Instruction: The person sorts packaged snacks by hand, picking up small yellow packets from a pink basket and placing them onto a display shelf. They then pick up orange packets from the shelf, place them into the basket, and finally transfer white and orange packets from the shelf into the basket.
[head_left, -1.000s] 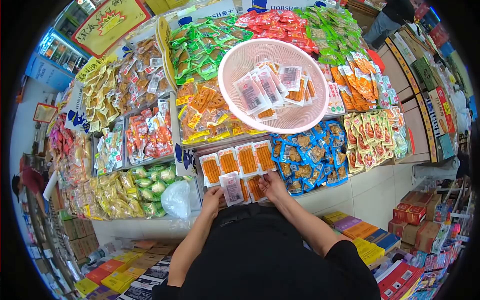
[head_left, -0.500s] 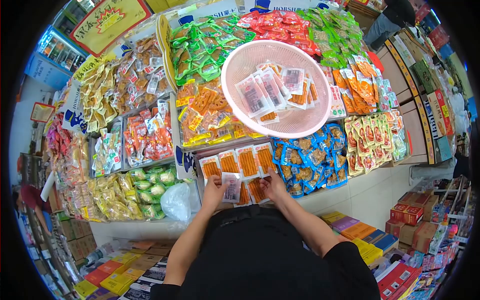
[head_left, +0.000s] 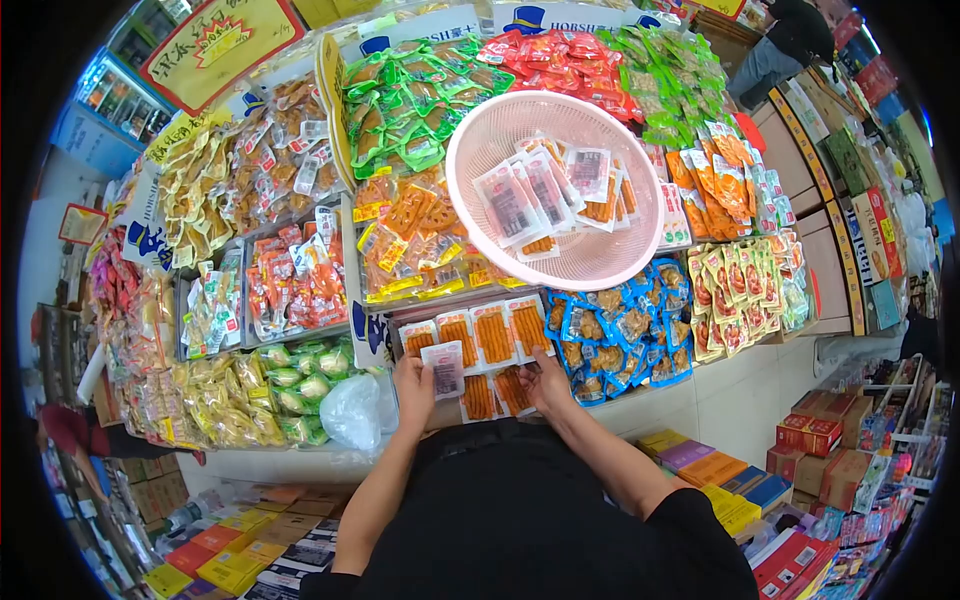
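Observation:
My left hand [head_left: 413, 388] holds a small clear snack packet [head_left: 443, 368] with its printed back turned up, above a bin of orange snack packets [head_left: 497, 334]. On the packets at the front of that same bin rests my right hand [head_left: 547, 382], fingers down among them; whether it grips one I cannot tell. A pink plastic basket [head_left: 480, 143] sits tilted on the display above, holding several packets of the same kind.
Bins of blue packets [head_left: 620, 330], green, red, yellow and orange snacks cover the sloping display. A clear plastic bag [head_left: 352, 408] hangs at the lower left. Coloured boxes [head_left: 720, 470] are stacked on the floor at both sides. Another person [head_left: 785, 45] stands at the top right.
My left hand has lifted the packet up and to the left, away from the bin's front. My right hand stays on the packets.

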